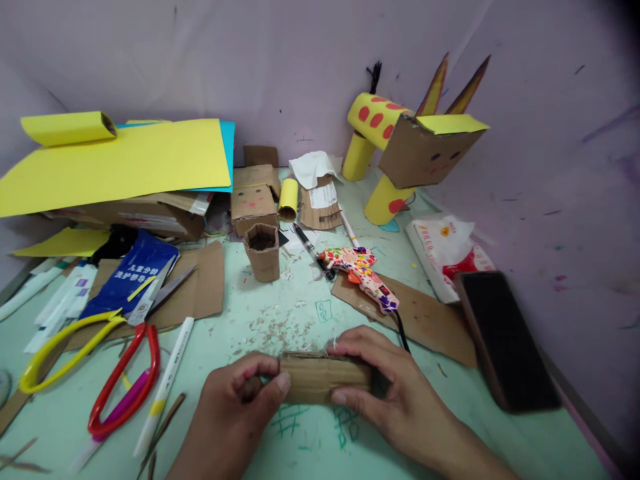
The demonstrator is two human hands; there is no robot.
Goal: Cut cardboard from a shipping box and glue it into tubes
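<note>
A rolled piece of corrugated cardboard (325,380) lies sideways between my two hands, low over the table near its front. My left hand (240,393) pinches the left end with thumb and fingers. Around the right end, my right hand (385,387) has its thumb below and its fingers along the top edge. Small cardboard crumbs (275,330) are scattered just beyond the roll. A floral glue gun (363,273) rests on a flat cardboard strip (425,317) past my right hand. Farther back stands an open cardboard cup (263,253).
Large red-and-yellow-handled scissors (145,333) and a white marker (165,387) lie at left. A phone (507,340) and a tissue pack (445,253) are at right. Behind stand a cardboard-headed giraffe (430,150), a cardboard box with a drawn face (253,203) and yellow paper (150,160).
</note>
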